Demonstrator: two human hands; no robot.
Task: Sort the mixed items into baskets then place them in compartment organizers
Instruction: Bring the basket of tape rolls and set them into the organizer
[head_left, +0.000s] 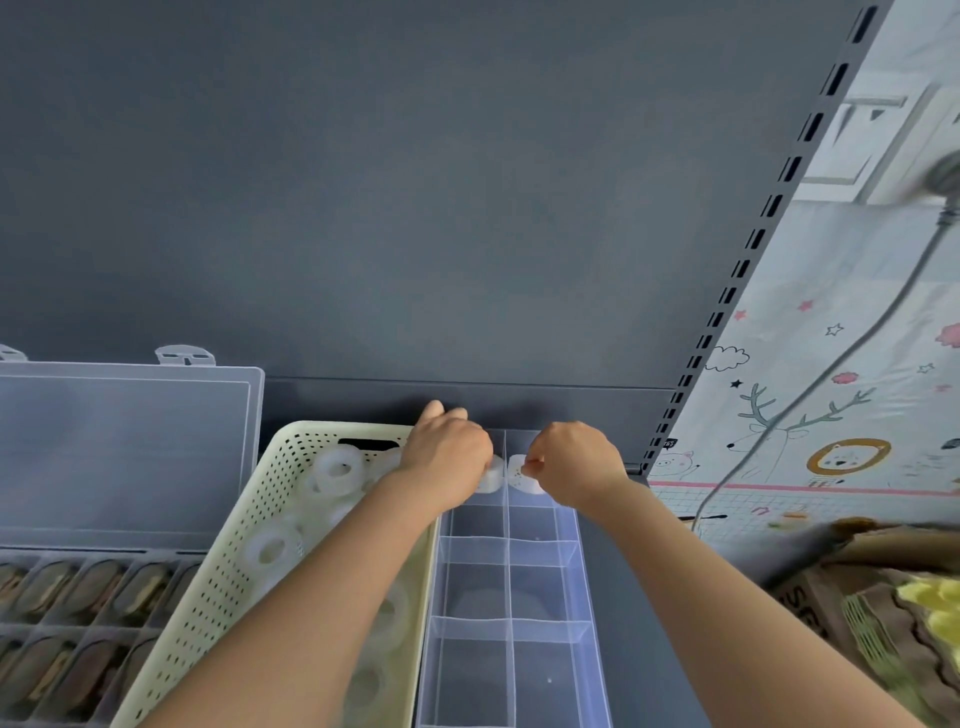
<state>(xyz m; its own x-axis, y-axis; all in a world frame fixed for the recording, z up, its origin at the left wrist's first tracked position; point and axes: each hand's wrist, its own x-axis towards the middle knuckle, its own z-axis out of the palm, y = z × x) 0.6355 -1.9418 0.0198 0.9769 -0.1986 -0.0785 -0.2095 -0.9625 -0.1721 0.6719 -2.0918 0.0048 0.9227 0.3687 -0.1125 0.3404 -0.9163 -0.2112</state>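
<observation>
Dark grey back panel (415, 182) fills the upper view, slotted upright (769, 208) along its right edge; cartoon-printed play mat (831, 364) beyond that; grey shelf (634, 597) below carries everything; far left, a lidded organizer (124, 447) stands with its clear lid raised against the panel, its cells packed with brownish items (93, 587), too blurred to name; just beside it a cream perforated basket (218, 582), tilted, holding loose rings (340, 470), pale and translucent; touching the basket's right side, a clear compartment organizer (571, 551), two columns of cells, the near cells bare; cardboard box (857, 587) at lower right, yellow pieces in it; both forearms reach to the organizer's far end; left hand (449, 452) over the far-left cell, grip curled down onto a white ring (492, 475) that shows past its knuckles; right hand (576, 462) over the far-right cell, grip narrow, thumb and forefinger pinching a second white ring (519, 478) by its edge; the two rings sit either side of the centre divider, nearly touching it.
</observation>
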